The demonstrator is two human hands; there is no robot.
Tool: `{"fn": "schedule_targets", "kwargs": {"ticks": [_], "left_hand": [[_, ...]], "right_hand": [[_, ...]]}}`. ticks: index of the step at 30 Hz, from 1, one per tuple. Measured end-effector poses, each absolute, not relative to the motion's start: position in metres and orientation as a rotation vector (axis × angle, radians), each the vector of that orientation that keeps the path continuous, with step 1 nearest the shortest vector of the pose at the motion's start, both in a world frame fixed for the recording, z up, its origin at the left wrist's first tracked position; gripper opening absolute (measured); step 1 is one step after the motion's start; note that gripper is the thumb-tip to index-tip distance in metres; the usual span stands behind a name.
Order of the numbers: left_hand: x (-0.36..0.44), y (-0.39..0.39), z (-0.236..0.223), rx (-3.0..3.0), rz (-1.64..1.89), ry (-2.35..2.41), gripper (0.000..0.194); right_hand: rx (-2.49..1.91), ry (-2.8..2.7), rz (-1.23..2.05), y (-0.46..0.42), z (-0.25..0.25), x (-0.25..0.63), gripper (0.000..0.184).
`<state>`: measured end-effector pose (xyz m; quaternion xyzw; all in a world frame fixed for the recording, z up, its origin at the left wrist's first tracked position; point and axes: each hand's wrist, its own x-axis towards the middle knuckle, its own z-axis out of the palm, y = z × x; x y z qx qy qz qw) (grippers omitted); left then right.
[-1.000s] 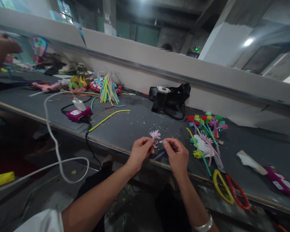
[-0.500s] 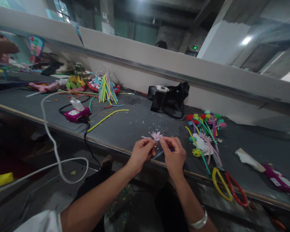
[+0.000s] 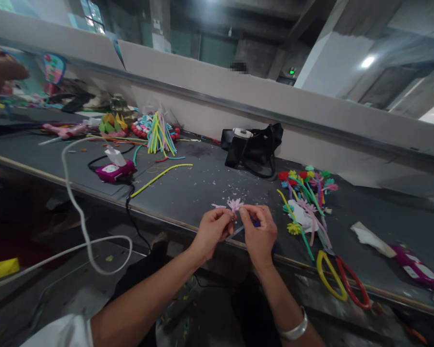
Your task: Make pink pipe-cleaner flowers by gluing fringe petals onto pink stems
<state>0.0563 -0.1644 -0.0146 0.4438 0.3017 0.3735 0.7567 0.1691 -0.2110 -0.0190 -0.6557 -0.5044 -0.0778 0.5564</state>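
Observation:
A small pale pink flower, which looks made of fuzzy pipe cleaner, is pinched at its base by my left hand. My right hand is closed with thumb and forefinger together at the flower's right-hand petals. A short pink piece lies just beyond my left fingers. Beneath the hands, a bluish strip rests at the table edge, partly hidden. To the right lies a heap of pipe-cleaner flowers in several colours, with a crumpled white wad among the stems.
Scissors with yellow and red handles overhang the front edge at right. A black bag sits against the back wall. Left are a yellow pipe cleaner, a purple power socket with a looping white cable, and a striped bundle. Another person's hand shows far left.
Both hands stay almost in place over the table edge, still at the pink flower. My right hand and forearm have shifted very slightly left.

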Motion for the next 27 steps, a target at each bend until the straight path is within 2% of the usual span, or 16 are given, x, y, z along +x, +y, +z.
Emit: {"fn": "schedule_targets", "kwargs": {"ticks": [27], "left_hand": [[0.0573, -0.1641, -0.0167, 0.937, 0.806, 0.61, 0.016]], "right_hand": [[-1.549, -1.166, -0.22, -0.2073, -0.0221, 0.1675, 0.018]]}}
